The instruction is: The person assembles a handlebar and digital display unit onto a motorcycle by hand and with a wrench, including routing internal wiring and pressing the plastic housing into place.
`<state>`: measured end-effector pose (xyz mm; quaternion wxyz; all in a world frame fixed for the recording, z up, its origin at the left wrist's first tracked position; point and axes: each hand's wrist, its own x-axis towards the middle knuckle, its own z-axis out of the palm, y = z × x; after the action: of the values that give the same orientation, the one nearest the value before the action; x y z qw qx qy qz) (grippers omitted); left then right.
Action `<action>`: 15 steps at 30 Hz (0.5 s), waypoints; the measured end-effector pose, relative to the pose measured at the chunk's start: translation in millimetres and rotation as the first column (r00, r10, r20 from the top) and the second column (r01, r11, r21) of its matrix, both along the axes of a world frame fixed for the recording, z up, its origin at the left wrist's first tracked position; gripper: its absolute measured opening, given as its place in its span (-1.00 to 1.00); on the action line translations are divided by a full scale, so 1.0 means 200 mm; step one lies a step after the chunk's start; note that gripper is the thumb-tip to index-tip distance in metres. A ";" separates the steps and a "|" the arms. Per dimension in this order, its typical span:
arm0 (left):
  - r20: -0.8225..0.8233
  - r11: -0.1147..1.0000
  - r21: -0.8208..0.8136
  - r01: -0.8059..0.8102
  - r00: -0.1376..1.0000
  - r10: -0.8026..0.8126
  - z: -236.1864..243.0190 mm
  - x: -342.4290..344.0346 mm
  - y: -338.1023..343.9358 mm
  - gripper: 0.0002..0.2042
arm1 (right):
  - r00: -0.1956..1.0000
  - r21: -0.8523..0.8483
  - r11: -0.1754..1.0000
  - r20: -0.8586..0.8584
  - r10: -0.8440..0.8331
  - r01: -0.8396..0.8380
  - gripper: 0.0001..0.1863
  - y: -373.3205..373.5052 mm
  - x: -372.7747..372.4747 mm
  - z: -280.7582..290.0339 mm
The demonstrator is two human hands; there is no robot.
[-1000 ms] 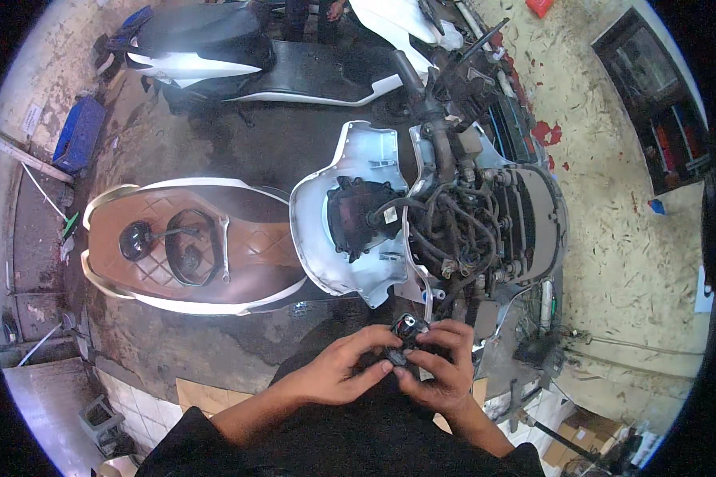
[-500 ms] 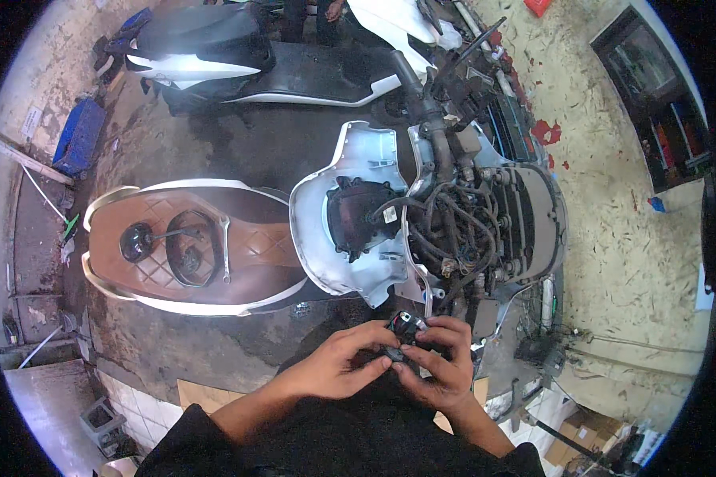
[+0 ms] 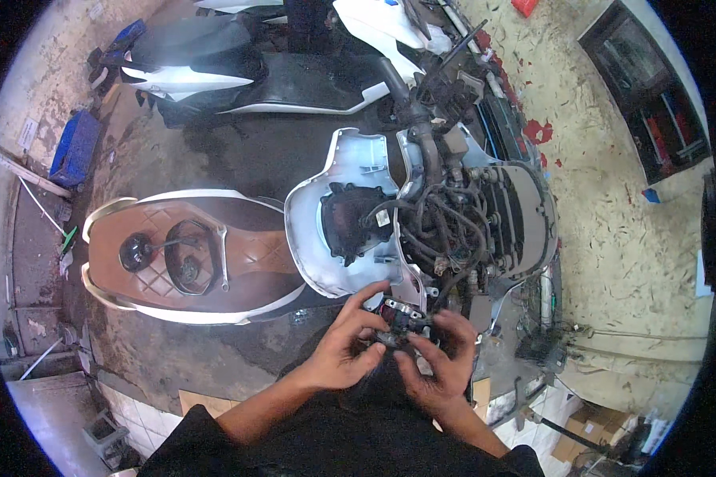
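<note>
A small black part (image 3: 410, 322) with bits of metal and a reddish spot, its exact kind unclear, is held in front of my body. My left hand (image 3: 346, 342) pinches its left side between thumb and fingers, the index finger raised. On its other side, my right hand (image 3: 441, 362) grips it with thumb and fingertips. Just beyond is a partly stripped scooter. Its pale inner cover (image 3: 306, 230) surrounds the dark back of a round unit (image 3: 354, 225), and a tangle of black cables (image 3: 449, 230) lies bare to the right.
On the scooter's brown seat (image 3: 266, 250) rest a black round piece (image 3: 137, 252), a black ring-shaped cover (image 3: 214, 278) and a silver wrench (image 3: 223, 258). A second scooter (image 3: 302, 75) stands behind. A blue bin (image 3: 75, 149) is at left, a cardboard box (image 3: 589, 429) at lower right.
The black part has turned in my hands and shows more of its top. My left index finger has lifted away from it, and my right fingers have shifted. The view has moved slightly.
</note>
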<state>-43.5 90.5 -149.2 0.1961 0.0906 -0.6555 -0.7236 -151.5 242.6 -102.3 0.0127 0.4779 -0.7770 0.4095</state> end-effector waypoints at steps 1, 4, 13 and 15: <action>-0.009 1.000 -0.006 0.002 1.000 -0.002 -0.01 0.00 0.01 -0.78 | 0.994 -0.052 0.993 0.027 -0.101 0.103 -0.66 0.01 0.03 0.01; -0.020 0.998 -0.061 -0.007 1.000 0.006 -0.03 -0.01 0.03 -0.77 | 0.943 -0.067 0.965 0.239 -0.231 0.253 -0.64 0.04 0.08 0.08; 0.000 0.996 0.090 -0.015 1.000 0.015 -0.10 -0.02 0.07 -0.75 | 0.177 0.319 0.943 0.938 -0.300 -0.091 -0.48 0.11 0.16 0.07; -0.010 0.995 0.098 0.018 1.000 -0.017 -0.10 -0.02 0.08 -0.75 | 0.260 0.301 0.939 0.932 -0.252 -0.168 -0.48 0.11 0.17 0.02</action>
<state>-46.6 106.6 -169.8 0.1883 0.0910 -0.6191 -0.7569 -118.2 264.3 -98.4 -0.5340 0.1025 -0.6934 0.4729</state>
